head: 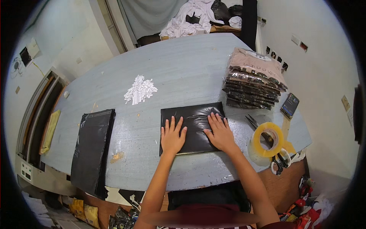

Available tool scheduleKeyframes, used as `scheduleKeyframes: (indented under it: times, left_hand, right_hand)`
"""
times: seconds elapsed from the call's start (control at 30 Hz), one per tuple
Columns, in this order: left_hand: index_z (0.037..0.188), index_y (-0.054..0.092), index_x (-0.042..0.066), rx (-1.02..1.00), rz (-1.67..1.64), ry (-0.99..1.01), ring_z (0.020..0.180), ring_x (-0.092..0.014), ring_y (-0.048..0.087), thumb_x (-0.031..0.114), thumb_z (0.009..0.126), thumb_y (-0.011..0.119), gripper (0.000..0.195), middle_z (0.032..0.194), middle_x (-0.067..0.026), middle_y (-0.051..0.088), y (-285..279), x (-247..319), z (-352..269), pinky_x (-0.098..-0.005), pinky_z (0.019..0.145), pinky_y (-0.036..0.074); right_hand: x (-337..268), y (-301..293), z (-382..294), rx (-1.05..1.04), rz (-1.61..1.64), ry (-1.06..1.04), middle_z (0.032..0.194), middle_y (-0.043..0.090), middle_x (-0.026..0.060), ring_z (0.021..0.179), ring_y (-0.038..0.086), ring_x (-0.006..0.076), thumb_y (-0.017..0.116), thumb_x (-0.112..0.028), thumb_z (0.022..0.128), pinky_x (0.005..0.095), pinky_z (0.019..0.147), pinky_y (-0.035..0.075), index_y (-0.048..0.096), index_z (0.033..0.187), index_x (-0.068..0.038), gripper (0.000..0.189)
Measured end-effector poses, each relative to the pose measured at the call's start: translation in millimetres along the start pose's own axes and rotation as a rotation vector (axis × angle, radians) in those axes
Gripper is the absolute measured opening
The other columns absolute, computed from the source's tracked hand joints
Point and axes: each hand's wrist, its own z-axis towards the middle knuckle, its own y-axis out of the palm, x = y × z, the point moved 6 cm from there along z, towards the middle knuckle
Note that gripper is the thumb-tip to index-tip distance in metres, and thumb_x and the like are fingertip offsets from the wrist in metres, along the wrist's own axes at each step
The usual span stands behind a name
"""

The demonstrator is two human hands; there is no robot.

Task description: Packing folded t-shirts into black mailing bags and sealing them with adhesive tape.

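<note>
A black plastic mailing bag (192, 126) lies flat on the grey-blue table (183, 65) in front of me, creased near its upper right. My left hand (173, 136) rests palm down on its left part, fingers spread. On its right part my right hand (220, 131) also lies flat, holding nothing. To the left is a stack of black plastic bags (93, 148). A tall pile of folded garments in clear plastic (254, 80) stands beyond my right hand. Nearer on that side are rolls of clear packing tape (257, 140) and scissors (279, 161).
A heap of small white paper slips (140, 89) lies behind the bags. A smartphone (290, 106) is at the right edge. A yellow folded item (51, 131) lies by the left edge, beside a machine (35, 123). White cloth (190, 21) is piled beyond the table.
</note>
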Motion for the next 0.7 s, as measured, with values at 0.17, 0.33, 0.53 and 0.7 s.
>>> scheduleKeyframes:
  times: [0.17,0.33,0.53,0.7]
  left_hand:
    - [0.138,0.035,0.027,-0.034,-0.049,-0.077,0.134,-0.033,0.022,0.049,0.09,0.038,0.052,0.145,-0.0106,0.027,-3,-35,-4,-0.0494,0.108,0.013]
    - [0.139,0.033,0.028,-0.01,0.074,-0.12,0.135,-0.037,0.017,0.05,0.09,0.038,0.054,0.146,-0.0137,0.023,-5,-24,-2,-0.0561,0.106,0.01]
    - [0.09,0.061,0.026,0.157,-0.146,0.011,0.123,-0.031,0.034,0.015,0.08,0.06,0.014,0.122,-0.008,0.043,-20,-12,-1,-0.0566,0.102,0.016]
    - [0.089,0.064,0.022,0.226,-0.145,-0.04,0.111,-0.027,0.04,0.019,0.084,0.056,0.01,0.114,-0.0076,0.045,-21,-6,-8,-0.0525,0.098,0.02]
  right_hand:
    - [32,-4,-11,-0.022,0.023,0.097,0.144,0.029,0.0107,0.134,0.025,0.0234,0.037,-0.043,0.091,0.0456,0.11,0.013,0.031,0.138,-0.006,0.06]
    - [48,-6,-19,0.031,-0.065,0.248,0.139,0.034,0.0172,0.132,0.027,0.0324,0.043,-0.034,0.09,0.0479,0.109,0.015,0.034,0.134,-0.002,0.055]
    - [-38,-97,-73,0.164,0.197,-0.164,0.127,0.042,0.0237,0.123,0.034,0.0427,0.064,-0.025,0.078,0.049,0.104,0.026,0.043,0.124,0.002,0.058]
    - [27,-140,-117,0.244,-0.06,0.064,0.118,0.047,0.0223,0.116,0.04,0.0417,0.072,-0.03,0.068,0.0486,0.101,0.029,0.046,0.118,0.004,0.066]
